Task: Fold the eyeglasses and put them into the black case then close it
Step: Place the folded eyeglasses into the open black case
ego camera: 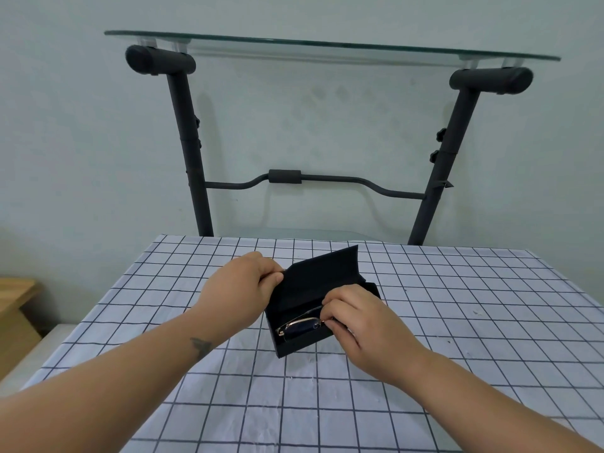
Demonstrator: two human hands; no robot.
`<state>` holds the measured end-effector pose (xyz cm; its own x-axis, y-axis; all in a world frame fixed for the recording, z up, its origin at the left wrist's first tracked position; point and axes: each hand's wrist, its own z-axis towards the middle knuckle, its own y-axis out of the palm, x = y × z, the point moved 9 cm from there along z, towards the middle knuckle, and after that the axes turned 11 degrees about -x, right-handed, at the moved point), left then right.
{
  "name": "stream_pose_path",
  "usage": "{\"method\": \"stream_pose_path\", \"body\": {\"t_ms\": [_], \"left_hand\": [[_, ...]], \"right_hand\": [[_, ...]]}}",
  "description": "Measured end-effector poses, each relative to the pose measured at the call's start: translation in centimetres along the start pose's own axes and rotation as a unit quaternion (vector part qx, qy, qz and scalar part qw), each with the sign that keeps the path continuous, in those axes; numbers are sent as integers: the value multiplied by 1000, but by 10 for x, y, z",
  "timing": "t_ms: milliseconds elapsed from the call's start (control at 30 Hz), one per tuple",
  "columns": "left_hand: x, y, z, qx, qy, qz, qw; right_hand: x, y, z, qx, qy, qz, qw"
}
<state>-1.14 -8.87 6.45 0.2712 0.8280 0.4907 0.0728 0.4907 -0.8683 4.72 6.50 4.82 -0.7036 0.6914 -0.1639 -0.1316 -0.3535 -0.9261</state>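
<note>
The black case [302, 343] lies open on the checked tablecloth, its flap [322, 269] raised toward the back. Folded gold-rimmed eyeglasses [299, 325] rest inside the case, one lens showing. My left hand [243, 282] pinches the left edge of the flap and holds it up. My right hand [356, 318] grips the right end of the eyeglasses inside the case, covering that end.
The table [457, 322] wears a white cloth with a dark grid. Behind it a glass-topped stand [327, 47] on black legs stands against the pale wall. A wooden piece of furniture [16, 308] sits low at the left.
</note>
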Motion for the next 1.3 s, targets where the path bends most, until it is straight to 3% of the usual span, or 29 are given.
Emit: {"method": "stream_pose_path", "body": {"t_ms": [467, 567, 633, 733, 800, 867, 967, 1167, 1300], "left_hand": [[-6, 4, 0, -2, -12, -15, 1000], [-9, 5, 0, -1, -13, -20, 1000], [-13, 4, 1, 1, -23, -35, 999], [-18, 0, 2, 5, -39, -50, 998], [-19, -2, 3, 11, -46, -61, 997], [-20, -4, 4, 19, -50, -69, 996], [-21, -4, 4, 26, -55, -81, 995], [-25, -3, 4, 34, -63, -98, 993], [-26, -1, 3, 33, -65, -113, 991]], "right_hand": [[1, -3, 3, 27, 17, -30, 999], [10, -12, -1, 83, 48, 4, 995], [26, -22, -9, 168, 112, 78, 976], [63, -19, -31, 291, 288, 238, 881], [81, 11, -43, 285, 399, 390, 780], [80, 46, -45, 241, 432, 533, 686], [62, 75, -36, 206, 383, 688, 581], [45, 86, -16, 196, 299, 799, 484], [41, 85, -11, 203, 273, 822, 456]]}}
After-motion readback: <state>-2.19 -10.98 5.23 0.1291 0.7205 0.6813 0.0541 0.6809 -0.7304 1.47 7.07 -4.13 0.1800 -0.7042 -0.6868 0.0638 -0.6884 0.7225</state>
